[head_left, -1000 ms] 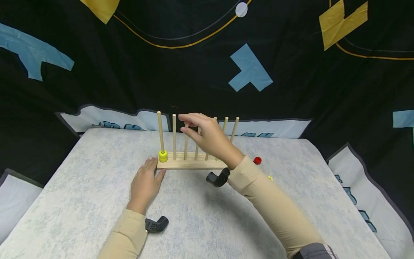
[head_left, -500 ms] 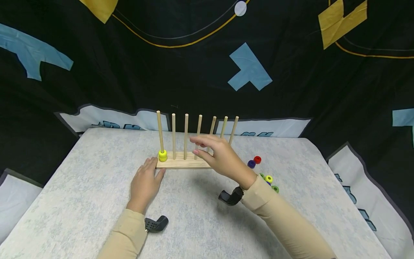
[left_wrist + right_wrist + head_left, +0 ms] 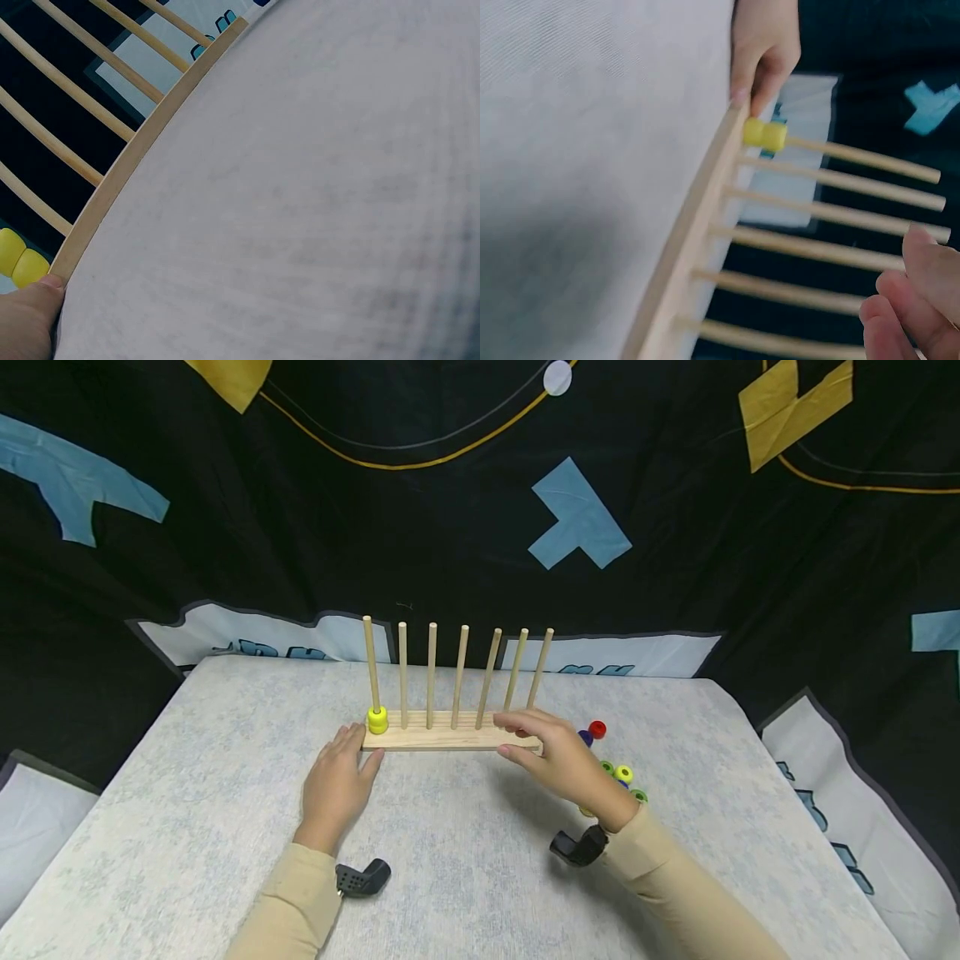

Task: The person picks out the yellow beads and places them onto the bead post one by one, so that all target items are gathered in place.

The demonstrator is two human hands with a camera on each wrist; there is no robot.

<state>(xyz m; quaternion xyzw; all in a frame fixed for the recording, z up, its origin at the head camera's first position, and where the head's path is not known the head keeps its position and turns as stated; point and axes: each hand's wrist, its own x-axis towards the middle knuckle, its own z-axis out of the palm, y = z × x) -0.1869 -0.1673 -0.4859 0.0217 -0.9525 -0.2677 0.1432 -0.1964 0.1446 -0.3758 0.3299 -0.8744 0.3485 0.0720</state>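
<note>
A wooden peg stand [image 3: 427, 741] with several upright pegs stands mid-table. Two yellow beads [image 3: 377, 721] are stacked on its leftmost peg; the other pegs carry none. My left hand [image 3: 335, 793] holds the stand's left end, its thumb [image 3: 34, 300] against the front edge and its fingers around the corner. Over the stand's right end hovers my right hand [image 3: 558, 756], fingers loosely bent and apart from the thumb, with nothing between them. In the right wrist view its fingertips [image 3: 919, 244] appear in front of the pegs, without visible contact.
Right of the stand lie loose beads: a red bead [image 3: 597, 729], a dark blue bead [image 3: 585, 737], a yellow bead [image 3: 623, 773], a green bead [image 3: 638, 796] and others, partly hidden by my right arm. A black cloth [image 3: 420, 543] hangs behind the table [image 3: 442, 860].
My right hand has moved right and down, from above the left-hand pegs to the stand's right end, uncovering pegs and loose beads. My left hand has stayed put.
</note>
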